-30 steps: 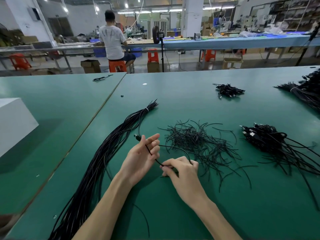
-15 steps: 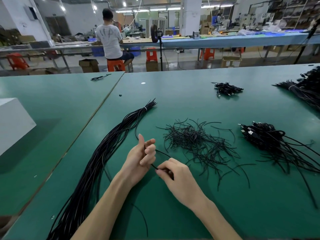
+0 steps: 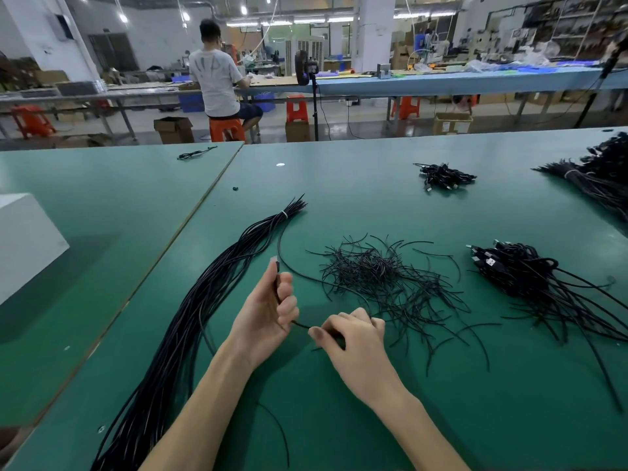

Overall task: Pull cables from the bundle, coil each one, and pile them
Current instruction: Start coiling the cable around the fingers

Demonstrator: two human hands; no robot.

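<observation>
Well out at nine o'clock from the hands, a white box [image 3: 23, 239] sits on the green table [image 3: 339, 185], its left part cut off by the frame edge. Next, at about ten o'clock, the long bundle [image 3: 190, 317] of black cables lies slantwise, tied with a pale band near its far tip. Its near end runs out of view at the bottom edge beside the left forearm.

The left hand [image 3: 268, 317] is held upright with its fingers curled round one cable [image 3: 301, 325]. The cable's end pokes out above the fist, too blurred to say what plug it carries. A short stretch of that cable spans the gap to the right hand [image 3: 353, 338], just beside at three o'clock, which pinches it between thumb and fingers. The back of the hand hides most of the fingertips. Beyond the right hand the cable arcs away toward twelve o'clock; where it ends near the bundle I cannot tell.

At one o'clock lies a tangle of short black strands [image 3: 380, 277]. At two o'clock a pile of coiled cables [image 3: 509, 270] shows pale plugs, its loose strands trailing off the right edge. Far off at one o'clock sits a smaller heap [image 3: 445, 176], and a second bundle [image 3: 598, 178] is cut off by the right edge.
</observation>
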